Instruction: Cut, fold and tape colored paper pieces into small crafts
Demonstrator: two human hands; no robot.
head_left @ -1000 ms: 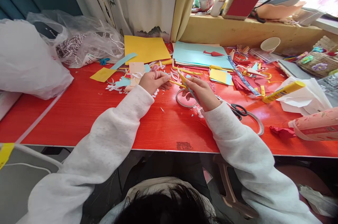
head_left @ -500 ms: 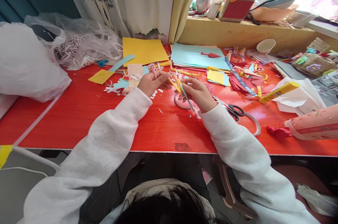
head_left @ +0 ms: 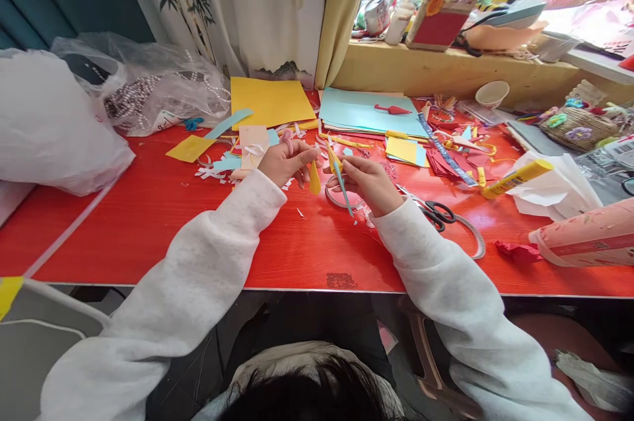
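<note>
My left hand (head_left: 287, 163) is closed in a pinch on a small yellow paper piece (head_left: 314, 178) shaped like a petal, which hangs from the fingertips. Just across from it, my right hand (head_left: 369, 183) grips a slim paper piece (head_left: 337, 173) with yellow parts at its top and a light blue stem pointing down. A gap separates the two papers. Below the right fingers, a roll of clear tape (head_left: 341, 199) lies partly hidden on the red table (head_left: 297, 249). Black-handled scissors (head_left: 438, 213) rest beside my right wrist.
Yellow sheets (head_left: 272, 100) and light blue sheets (head_left: 356, 107) lie at the back, a red paper piece (head_left: 392, 109) on the blue. Paper scraps (head_left: 222, 166) are left of my hands. A glue stick (head_left: 518, 178) and a pink cylinder (head_left: 584, 236) lie at right; plastic bags (head_left: 59, 123) stand left.
My hands have moved slightly apart. The yellow petal-shaped piece now hangs from my left fingers, separate from the yellow and blue piece in my right hand.
</note>
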